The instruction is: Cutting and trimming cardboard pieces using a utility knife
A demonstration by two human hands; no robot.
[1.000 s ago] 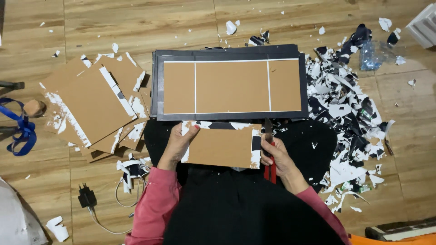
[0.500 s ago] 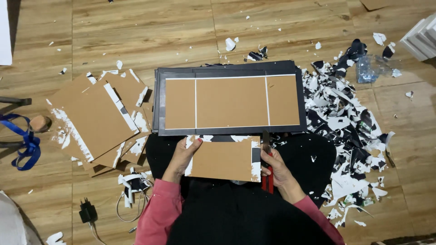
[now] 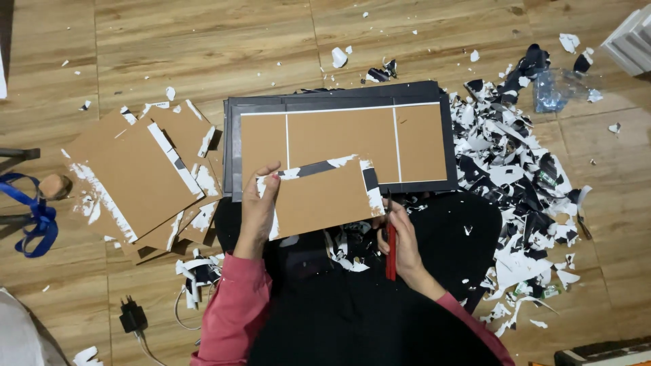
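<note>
Nearest the camera, the person's lap is covered in black cloth (image 3: pixel 380 305), with two pink sleeves reaching forward over it. The left hand (image 3: pixel 260 210) pinches the left edge of one brown cardboard panel (image 3: pixel 319 196), thumb on top and fingers curled beneath. The right hand (image 3: pixel 401 237) is closed around one red-handled cutter (image 3: pixel 390 252), its blade end meeting the panel's lower right corner. The panel is held tilted above the lap, its far edge overlapping the near rim of the dark frame (image 3: pixel 339 142).

That single frame lies flat on the wooden floor (image 3: pixel 203 47) just beyond the knees; its brown face is split by two white lines into three sections. To the left lies a fanned stack of brown boards (image 3: pixel 135 179), at least three, with torn white strips along their edges. To the right spreads a heap of black and white paper scraps (image 3: pixel 522 183), too many to count. Near the left knee lies one black charger (image 3: pixel 133 316) with a white cable, and further left one blue strap (image 3: pixel 34 213).

Compared with a second ago, the held panel is raised and tilted, now crossing the frame's near edge rather than lying below it.
</note>
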